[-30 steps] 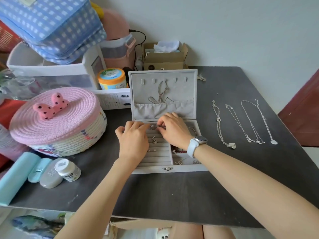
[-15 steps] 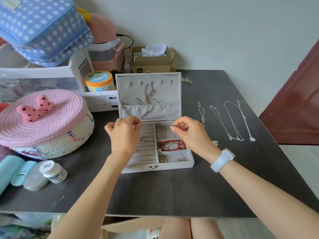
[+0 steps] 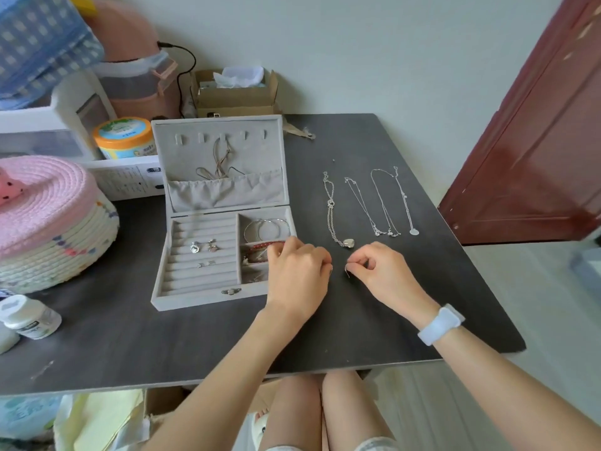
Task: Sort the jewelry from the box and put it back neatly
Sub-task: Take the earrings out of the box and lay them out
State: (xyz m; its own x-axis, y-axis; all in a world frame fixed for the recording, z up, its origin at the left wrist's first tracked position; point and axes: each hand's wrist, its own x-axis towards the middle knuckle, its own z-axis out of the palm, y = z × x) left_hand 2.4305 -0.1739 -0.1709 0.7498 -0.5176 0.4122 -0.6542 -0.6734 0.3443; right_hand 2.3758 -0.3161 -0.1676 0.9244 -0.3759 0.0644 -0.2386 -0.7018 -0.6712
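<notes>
Both hands work over the table (image 3: 390,320), just right of the open box (image 3: 208,255). The right hand (image 3: 387,271) has thumb and forefinger pinched together on a tiny silver piece (image 3: 347,271), probably an earring or thin hook; it is too small to name surely. The left hand (image 3: 297,271) is curled with its fingertips drawn together towards the same piece, and whether it grips anything cannot be told.

The piece looks very light, thin and stiff, easy to bend and easier to drop, and it would probably slide on the smooth tabletop. It is best held by a fingertip pinch on its thickest part, not on the wire.

In the box, small rings (image 3: 205,247) sit in the padded rows on the left, while bangles (image 3: 266,230) and a red bracelet (image 3: 263,246) lie in the right compartments. Four chains (image 3: 367,206) lie stretched side by side on the table beyond the hands. They are limp and quick to tangle, so each wants lifting by the clasp end.
</notes>
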